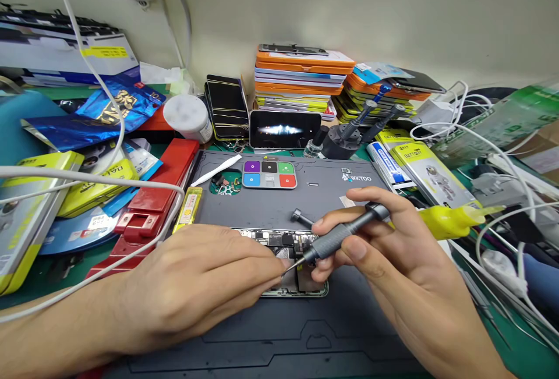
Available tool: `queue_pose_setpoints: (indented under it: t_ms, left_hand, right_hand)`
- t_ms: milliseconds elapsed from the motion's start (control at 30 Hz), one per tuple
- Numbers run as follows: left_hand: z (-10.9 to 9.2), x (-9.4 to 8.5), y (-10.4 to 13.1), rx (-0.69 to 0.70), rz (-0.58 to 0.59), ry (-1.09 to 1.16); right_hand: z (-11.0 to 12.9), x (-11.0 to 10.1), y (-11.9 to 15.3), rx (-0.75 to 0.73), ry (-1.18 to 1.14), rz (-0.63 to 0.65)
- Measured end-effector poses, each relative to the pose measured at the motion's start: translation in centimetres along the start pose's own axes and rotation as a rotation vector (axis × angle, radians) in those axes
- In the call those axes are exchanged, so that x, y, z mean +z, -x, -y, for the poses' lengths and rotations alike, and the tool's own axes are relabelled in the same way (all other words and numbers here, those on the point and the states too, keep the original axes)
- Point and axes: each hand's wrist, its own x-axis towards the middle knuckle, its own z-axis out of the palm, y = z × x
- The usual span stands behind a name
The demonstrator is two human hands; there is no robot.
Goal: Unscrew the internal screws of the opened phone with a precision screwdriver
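A grey precision screwdriver (334,240) is gripped between the fingers of my right hand (393,262), its thin tip pointing down and to the left. What looks like the end of a second dark driver (301,216) sticks out past the index finger of the same hand. My left hand (205,280) is closed, its fingertips pinched together right at the screwdriver tip. Whatever they hold there is hidden or too small to name. Beneath both hands lies an opened phone (311,280) with its inner parts bare; my left hand covers much of it.
The phone rests on a grey work mat (349,332). Behind it are a white pry stick (217,170), a coloured screw tray (269,174), and a driver holder (340,143). A white cable (144,183) arcs across the left. A yellow bottle (449,222) lies right, beside battery boxes (432,172).
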Motion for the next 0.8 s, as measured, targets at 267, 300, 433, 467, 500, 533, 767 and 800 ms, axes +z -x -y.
queue_pose_setpoints:
  t_ms: [267,300,433,467,500,533,767,800]
  left_hand:
    - [-0.09,-0.02,0.01,0.002,-0.018,-0.010]
    - [-0.09,0.01,-0.01,-0.003,-0.016,-0.002]
    - [-0.08,-0.43,-0.36,0.003,0.021,0.001]
    - [-0.07,-0.60,-0.47,0.008,0.012,-0.003]
    - [-0.08,-0.76,-0.57,0.014,0.026,-0.008]
    - [-0.09,-0.88,-0.65,0.016,0.024,-0.011]
    - [-0.22,-0.83,-0.92,0.018,0.041,0.006]
    - [-0.19,-0.83,-0.86,0.024,0.041,0.007]
  right_hand:
    - [-0.01,-0.10,0.02,0.012,-0.011,-0.005]
    - [0.01,-0.09,0.03,0.016,-0.015,0.000]
    - [0.09,0.01,0.11,0.036,-0.049,0.013]
    - [0.10,0.04,0.13,0.050,-0.058,0.010]
    - [0.10,0.06,0.15,0.066,-0.067,0.004]
    - [0.09,0.07,0.17,0.082,-0.075,-0.001]
    - [-0.10,-0.01,0.21,0.124,-0.099,0.006]
    - [-0.13,-0.01,0.19,0.122,-0.099,0.010]
